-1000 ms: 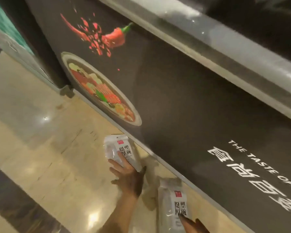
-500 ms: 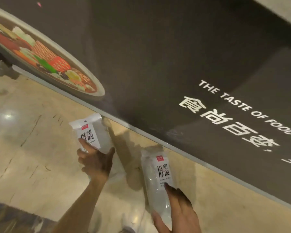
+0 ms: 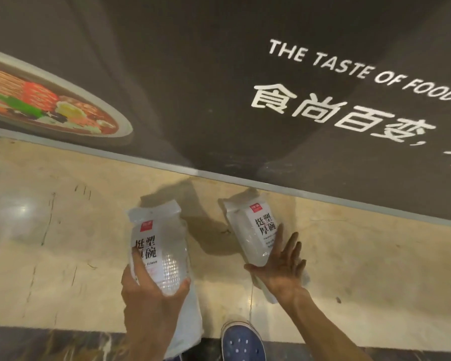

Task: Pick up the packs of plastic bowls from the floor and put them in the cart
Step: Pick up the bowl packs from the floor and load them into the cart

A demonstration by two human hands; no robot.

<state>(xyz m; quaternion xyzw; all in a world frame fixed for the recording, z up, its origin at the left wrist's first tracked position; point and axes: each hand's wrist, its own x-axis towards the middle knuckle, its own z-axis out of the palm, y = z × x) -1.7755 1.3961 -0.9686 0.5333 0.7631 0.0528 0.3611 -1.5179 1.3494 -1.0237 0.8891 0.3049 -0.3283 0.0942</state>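
Note:
Two clear packs of plastic bowls with white labels and a red square are in the head view. My left hand (image 3: 151, 300) is closed around the middle of the left pack (image 3: 158, 246), thumb across its label; the pack's lower end runs down past my wrist. The right pack (image 3: 253, 230) lies tilted on the beige floor, close to the foot of the dark cabinet. My right hand (image 3: 284, 267) lies over its lower end with straight, spread fingers, the thumb at its left side. No cart is in view.
A dark display cabinet (image 3: 219, 87) with a printed food picture and white lettering fills the top half, its grey base strip (image 3: 167, 169) along the floor. My blue shoe (image 3: 242, 342) stands at the bottom. A dark floor band (image 3: 50, 342) runs along the near edge.
The view has swung down and right along the cabinet. My left hand has brought its pack nearer and upright. My right hand has slid up the right pack and spread its fingers.

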